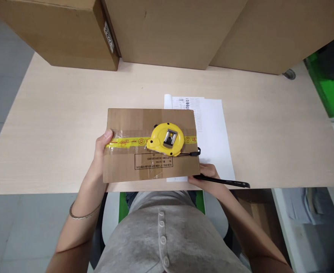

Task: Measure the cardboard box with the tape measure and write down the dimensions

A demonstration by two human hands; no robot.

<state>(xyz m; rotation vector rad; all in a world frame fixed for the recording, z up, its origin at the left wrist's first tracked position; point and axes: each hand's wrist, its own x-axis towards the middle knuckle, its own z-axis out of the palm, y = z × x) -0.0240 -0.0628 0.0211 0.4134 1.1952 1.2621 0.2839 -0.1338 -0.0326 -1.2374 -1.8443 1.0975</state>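
Note:
A small cardboard box [127, 125] sealed with yellow smiley tape is held above the near edge of the table. A yellow tape measure [167, 139] lies on its top with a black wrist strap trailing right. My left hand [101, 151] grips the box's left side, thumb on top. My right hand [208, 178] is at the box's lower right corner, fingers closed round a black pen [226, 182] that points right. Part of my right hand is hidden under the box.
White printed sheets [212, 129] lie on the pale wooden table [56, 125] under and right of the box. Three large cardboard cartons [172, 30] line the far edge. A green object [326, 83] stands at the right.

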